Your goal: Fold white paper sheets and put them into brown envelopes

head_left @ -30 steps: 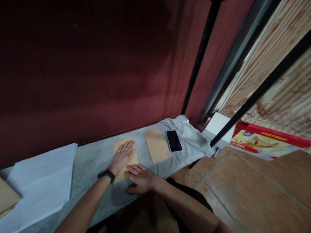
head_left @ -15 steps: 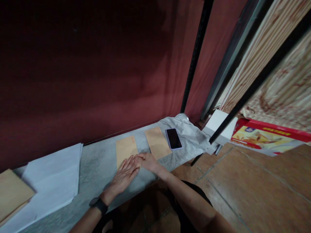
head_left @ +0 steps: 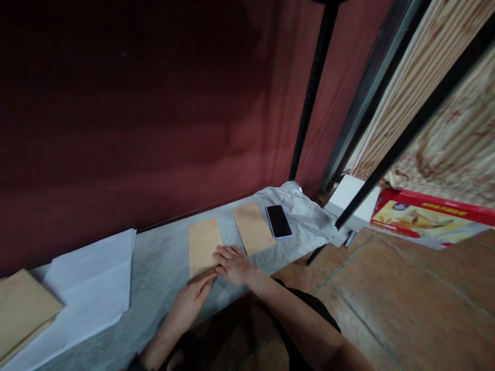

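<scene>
A tan paper envelope [head_left: 203,241] with small reddish print at its top right corner lies flat on a grey cloth-covered bench. My left hand [head_left: 192,299] is at its near edge, fingers stretched out and tilted on edge, slightly blurred. On the envelope's near right corner rests my right hand [head_left: 234,265], fingers extended and lying flat. The fingertips of both hands meet or nearly meet there, hiding that corner. A second tan envelope [head_left: 253,228] lies just to the right, beside a dark-screened phone [head_left: 279,221] in a pale purple case.
White paper sheets [head_left: 95,288] lie on the bench's left part, with a stack of tan envelopes [head_left: 25,314] partly over them. Dark red wall [head_left: 174,165] backs the bench. Black metal posts [head_left: 309,108] rise at the right, near a white box [head_left: 353,198] and a red-yellow carton [head_left: 429,219].
My left hand has slid from the middle of the envelope down to its near edge, uncovering most of it. My right hand has shifted up and right onto the near right corner.
</scene>
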Demonstrator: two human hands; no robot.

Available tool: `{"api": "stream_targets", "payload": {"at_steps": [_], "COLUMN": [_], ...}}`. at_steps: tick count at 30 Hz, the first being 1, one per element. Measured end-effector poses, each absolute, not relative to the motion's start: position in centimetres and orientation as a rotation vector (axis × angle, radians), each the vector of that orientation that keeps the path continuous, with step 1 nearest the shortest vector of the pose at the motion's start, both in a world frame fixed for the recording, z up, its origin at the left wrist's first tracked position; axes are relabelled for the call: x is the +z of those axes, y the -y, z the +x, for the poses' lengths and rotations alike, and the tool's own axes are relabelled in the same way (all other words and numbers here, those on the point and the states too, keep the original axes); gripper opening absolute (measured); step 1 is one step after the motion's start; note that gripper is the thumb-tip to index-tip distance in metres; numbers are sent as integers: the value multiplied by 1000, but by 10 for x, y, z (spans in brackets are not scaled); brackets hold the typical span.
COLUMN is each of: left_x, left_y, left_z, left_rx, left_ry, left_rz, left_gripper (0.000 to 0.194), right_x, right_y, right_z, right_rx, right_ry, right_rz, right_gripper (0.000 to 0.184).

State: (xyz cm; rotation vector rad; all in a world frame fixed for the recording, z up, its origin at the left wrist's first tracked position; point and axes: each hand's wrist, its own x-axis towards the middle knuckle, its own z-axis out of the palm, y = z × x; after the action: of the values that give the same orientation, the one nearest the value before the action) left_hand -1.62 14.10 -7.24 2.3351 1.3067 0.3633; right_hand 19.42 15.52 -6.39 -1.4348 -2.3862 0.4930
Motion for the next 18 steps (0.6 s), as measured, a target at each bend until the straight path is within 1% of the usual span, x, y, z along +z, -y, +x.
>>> {"api": "stream_targets", "payload": {"at_steps": [4,7,10,14,18], "left_x": [-78,-91,-96,-90,-82], "left_y": [-171,-198,-226,-256,-263], "left_z": [-20,-10,7,27,37], "left_rx": [484,397,328,274,238], "left_ry": [-1423,-1418,-1430,-1551,-1592], "left_rz": [2302,2428,2538,2563,2563], "left_gripper": [57,62,61,60,60], "right_x": [-63,-61,-56,-51,-52], "right_y": [-146,-138,-134,-135,-140], "right_z": [202,208,213,216,216], "right_rx": [503,513,541,555,582], "right_ry": [2409,2421,2468,2518,2529], "right_rz": [-1407,-1360,-1286,-1211,-1224], "right_gripper": [47,46,49,51,44]}}
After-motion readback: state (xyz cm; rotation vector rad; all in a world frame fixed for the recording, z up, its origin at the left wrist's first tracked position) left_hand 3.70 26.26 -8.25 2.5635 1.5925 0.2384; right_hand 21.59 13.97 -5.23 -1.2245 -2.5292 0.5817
